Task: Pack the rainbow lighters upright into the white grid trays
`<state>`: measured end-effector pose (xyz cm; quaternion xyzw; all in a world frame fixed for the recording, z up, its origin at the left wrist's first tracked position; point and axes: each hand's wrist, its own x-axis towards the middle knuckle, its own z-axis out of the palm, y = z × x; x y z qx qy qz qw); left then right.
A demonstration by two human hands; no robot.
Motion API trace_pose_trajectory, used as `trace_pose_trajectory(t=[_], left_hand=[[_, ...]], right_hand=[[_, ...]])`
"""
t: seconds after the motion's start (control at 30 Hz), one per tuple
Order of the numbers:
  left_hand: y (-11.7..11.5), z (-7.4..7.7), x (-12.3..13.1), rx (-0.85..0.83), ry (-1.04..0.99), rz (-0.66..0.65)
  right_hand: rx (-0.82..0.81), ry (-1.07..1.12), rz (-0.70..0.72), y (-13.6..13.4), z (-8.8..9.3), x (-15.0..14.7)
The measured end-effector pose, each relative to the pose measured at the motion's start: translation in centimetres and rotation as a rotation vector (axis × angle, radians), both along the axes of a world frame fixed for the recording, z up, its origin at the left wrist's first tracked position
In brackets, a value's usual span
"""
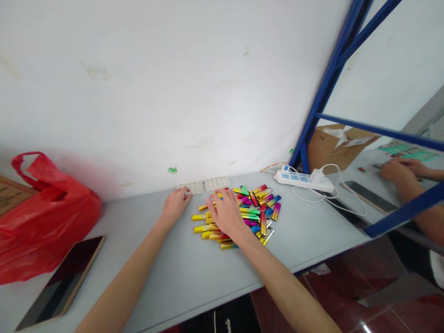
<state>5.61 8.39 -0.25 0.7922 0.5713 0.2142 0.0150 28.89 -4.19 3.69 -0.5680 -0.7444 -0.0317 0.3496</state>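
Note:
Near the wall, my left hand (176, 204) rests with bent, closed fingers at the left end of a white tray with rows of small hollows (196, 187). What is between its fingertips, if anything, is hidden. A second white dimpled tray (218, 183) lies just right of the first. My right hand (227, 212) lies palm down, fingers stretched out, over a heap of shiny slim coloured pieces that look like lighters (262, 223). These are gold, red, green, blue and purple; the hand covers part of the heap.
A red plastic bag (52, 217) and a dark tablet-like device (62, 282) are on the left. At right stand a white power strip (305, 179) with cables, a blue metal frame (321, 88) and a cardboard box (333, 150). Beyond the frame, another person's hands (402, 169) rest on the table.

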Motion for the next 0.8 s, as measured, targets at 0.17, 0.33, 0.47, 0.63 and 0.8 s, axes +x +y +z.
trace_pose_trajectory(t=[0.17, 0.33, 0.47, 0.63, 0.8], left_hand=[[0.5, 0.1, 1.3, 0.015, -0.005, 0.037], [0.2, 0.5, 4.1, 0.021, 0.004, -0.120], [1.0, 0.9, 6.5, 0.021, 0.009, -0.167], [1.4, 2.0, 7.9, 0.013, -0.009, -0.199], [-1.4, 4.1, 5.7, 0.022, -0.078, -0.237]], right_hand=[[0.059, 0.107, -0.125, 1.2, 1.0, 2.9], [0.087, 0.161, -0.208, 1.9, 1.2, 5.0], [0.074, 0.176, -0.205, 2.1, 1.0, 5.4], [0.110, 0.275, -0.253, 2.7, 1.0, 7.1], [0.239, 0.434, -0.348, 3.1, 0.3, 10.8]])
